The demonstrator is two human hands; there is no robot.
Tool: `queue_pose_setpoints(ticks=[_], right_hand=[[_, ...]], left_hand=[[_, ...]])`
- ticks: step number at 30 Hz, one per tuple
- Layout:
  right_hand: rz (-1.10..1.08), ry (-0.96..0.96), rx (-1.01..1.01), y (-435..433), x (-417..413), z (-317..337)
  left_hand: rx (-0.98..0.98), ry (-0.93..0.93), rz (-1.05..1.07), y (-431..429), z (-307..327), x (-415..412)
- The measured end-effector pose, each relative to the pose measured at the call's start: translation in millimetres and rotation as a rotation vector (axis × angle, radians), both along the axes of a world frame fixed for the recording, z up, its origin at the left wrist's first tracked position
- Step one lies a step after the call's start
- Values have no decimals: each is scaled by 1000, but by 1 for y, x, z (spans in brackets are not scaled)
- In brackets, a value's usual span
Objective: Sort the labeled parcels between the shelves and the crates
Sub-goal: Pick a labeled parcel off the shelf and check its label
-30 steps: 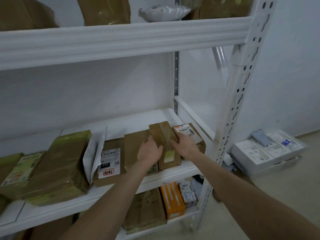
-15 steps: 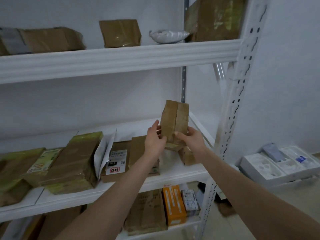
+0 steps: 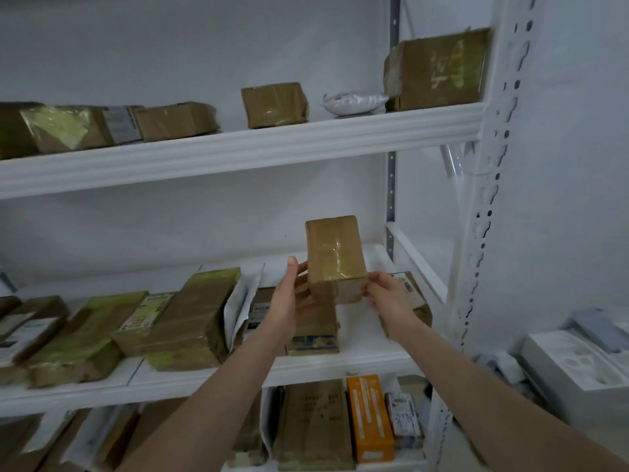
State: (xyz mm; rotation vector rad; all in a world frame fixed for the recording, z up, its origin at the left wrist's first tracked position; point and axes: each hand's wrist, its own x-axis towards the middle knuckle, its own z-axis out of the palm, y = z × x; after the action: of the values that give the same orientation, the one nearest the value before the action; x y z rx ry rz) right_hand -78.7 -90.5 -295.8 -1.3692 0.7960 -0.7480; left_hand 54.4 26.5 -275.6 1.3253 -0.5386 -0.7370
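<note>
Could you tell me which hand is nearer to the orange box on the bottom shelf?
Right. The right hand is almost directly above the orange box; the left hand is above and further to its left. Both hold the brown parcel.

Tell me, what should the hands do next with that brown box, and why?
Probably turn the taped brown box around. Both the left hand and right hand hold it up above the middle shelf, yet the face showing has only tape, no label to sort by.
</note>
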Motion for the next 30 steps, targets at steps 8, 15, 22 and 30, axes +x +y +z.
queue_pose_setpoints(ticks=[8, 15, 22, 30], right_hand=[[382, -100, 438, 0, -3, -5], [288, -244, 301, 4, 2, 0], [238, -177, 262, 8, 2, -2], [122, -143, 179, 13, 9, -5]], left_hand=[[63, -212, -114, 19, -9, 4], [47, 4, -188, 24, -11, 5], [42, -36, -50, 19, -6, 4], [85, -246, -11, 9, -20, -13]])
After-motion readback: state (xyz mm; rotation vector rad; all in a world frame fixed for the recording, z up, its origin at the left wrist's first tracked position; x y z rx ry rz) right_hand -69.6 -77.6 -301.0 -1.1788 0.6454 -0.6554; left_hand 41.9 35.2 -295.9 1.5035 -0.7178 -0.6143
